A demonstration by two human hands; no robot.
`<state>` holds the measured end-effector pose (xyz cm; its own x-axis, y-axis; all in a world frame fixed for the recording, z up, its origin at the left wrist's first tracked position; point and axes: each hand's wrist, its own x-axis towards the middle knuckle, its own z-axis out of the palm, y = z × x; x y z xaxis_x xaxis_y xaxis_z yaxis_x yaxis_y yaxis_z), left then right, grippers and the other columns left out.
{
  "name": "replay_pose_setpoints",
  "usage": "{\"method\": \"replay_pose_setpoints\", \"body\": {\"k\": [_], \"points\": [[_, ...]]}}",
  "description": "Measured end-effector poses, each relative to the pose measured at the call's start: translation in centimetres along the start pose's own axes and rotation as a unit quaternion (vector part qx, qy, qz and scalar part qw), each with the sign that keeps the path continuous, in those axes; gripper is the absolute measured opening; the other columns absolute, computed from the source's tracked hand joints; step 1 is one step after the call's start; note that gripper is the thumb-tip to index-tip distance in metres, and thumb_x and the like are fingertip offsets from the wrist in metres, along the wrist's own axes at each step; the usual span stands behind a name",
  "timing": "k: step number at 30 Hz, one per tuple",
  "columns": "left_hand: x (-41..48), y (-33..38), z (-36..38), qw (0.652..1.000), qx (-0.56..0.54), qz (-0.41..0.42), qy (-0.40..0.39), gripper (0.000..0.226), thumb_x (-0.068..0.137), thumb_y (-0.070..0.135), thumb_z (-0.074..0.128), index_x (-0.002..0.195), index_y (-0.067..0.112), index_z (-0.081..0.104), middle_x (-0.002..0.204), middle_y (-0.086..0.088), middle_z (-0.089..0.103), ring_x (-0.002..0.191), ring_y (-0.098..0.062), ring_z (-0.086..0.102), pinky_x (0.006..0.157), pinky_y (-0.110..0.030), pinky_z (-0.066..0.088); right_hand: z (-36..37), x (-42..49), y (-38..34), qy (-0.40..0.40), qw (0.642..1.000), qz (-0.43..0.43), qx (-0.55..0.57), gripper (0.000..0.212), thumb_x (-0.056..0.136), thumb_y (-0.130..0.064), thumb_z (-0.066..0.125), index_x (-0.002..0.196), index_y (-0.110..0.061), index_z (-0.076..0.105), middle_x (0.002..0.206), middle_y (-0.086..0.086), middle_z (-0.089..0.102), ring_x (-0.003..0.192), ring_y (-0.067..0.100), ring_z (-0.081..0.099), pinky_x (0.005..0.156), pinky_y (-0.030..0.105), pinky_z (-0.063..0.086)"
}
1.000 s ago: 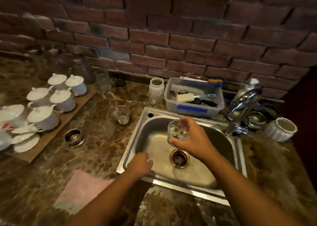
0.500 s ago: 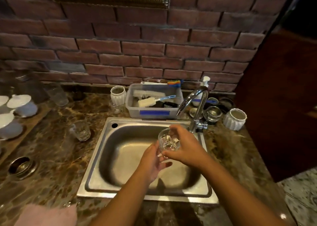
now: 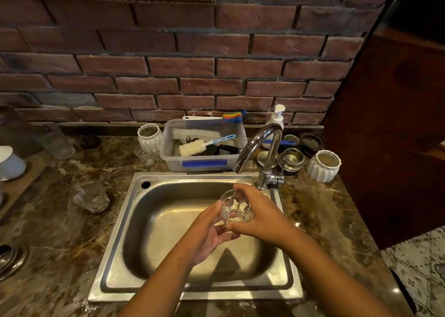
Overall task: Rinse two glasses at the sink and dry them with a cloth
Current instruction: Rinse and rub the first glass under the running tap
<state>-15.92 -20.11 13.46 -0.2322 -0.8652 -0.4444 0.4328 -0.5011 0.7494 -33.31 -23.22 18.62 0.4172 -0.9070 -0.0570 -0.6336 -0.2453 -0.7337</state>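
Currently I see both hands over the right half of the steel sink (image 3: 166, 222), sharing one clear faceted glass (image 3: 235, 207). The right hand (image 3: 262, 216) grips it from the right side, with its fingers curled over the far rim and its thumb pressed against the near side by the base. The left hand (image 3: 207, 235) cups it from below and from the left: one finger lies up along the glass wall and the others curl beneath the base. The glass is tilted, mouth towards the back wall, and sits just below and in front of the spout of the chrome faucet (image 3: 262, 145).

A second glass (image 3: 92, 197) stands upright on the marble counter (image 3: 60, 232), left of the sink and well apart from the hands. Behind the sink, against the brick wall (image 3: 183, 76), a grey plastic tub (image 3: 204, 163) holds a white bottle brush (image 3: 192, 147). One white ribbed cup (image 3: 149, 137) stands at the tub's left, another (image 3: 323, 166) to the right of the faucet.
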Motion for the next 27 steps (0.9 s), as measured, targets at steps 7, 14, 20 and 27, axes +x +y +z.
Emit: {"method": "replay_pose_setpoints", "body": {"k": [7,14,20,27], "points": [[1.2,0.1,-0.7,0.996,0.013,-0.046,-0.073,0.063,0.078,0.042,0.082,0.133,0.019,0.061,0.136,-0.023,0.061,0.124,-0.045,0.058,0.105,-0.057,0.047,0.1,0.4,2.0,-0.034,0.999,0.013,0.037,0.094,0.070,-0.040,0.085,0.149,-0.026,0.036,0.135,-0.011,0.049,0.122,0.000,0.051,0.097,0.011,0.042],[2.3,-0.2,-1.0,0.992,-0.033,-0.071,-0.095,0.070,0.074,0.032,0.089,0.135,0.017,0.060,0.137,-0.028,0.058,0.122,-0.044,0.058,0.106,-0.064,0.040,0.5,0.9,4.0,-0.064,0.996,0.021,0.065,0.099,0.070,-0.043,0.085,0.152,-0.030,0.031,0.141,-0.012,0.047,0.129,-0.001,0.047,0.109,0.028,0.045],[3.7,0.2,-1.0,0.996,-0.028,-0.075,-0.030,0.089,0.061,0.031,0.095,0.135,0.008,0.053,0.132,-0.026,0.063,0.120,-0.046,0.062,0.097,-0.059,0.053,-1.7,1.5,6.9,-0.048,0.985,0.077,0.146,0.104,0.065,-0.063,0.077,0.153,-0.037,0.028,0.148,-0.013,0.043,0.132,0.004,0.046,0.108,0.033,0.045],[5.0,0.8,-2.0,0.998,-0.003,-0.055,-0.002,0.094,0.056,0.040,0.096,0.138,0.018,0.055,0.133,-0.018,0.065,0.120,-0.043,0.064,0.102,-0.057,0.050,-4.7,4.8,14.8,0.228,0.950,0.203,0.075,0.037,0.090,-0.044,0.059,0.124,-0.031,0.060,0.118,-0.009,0.065,0.106,0.010,0.063,0.089,0.040,0.058]]}}
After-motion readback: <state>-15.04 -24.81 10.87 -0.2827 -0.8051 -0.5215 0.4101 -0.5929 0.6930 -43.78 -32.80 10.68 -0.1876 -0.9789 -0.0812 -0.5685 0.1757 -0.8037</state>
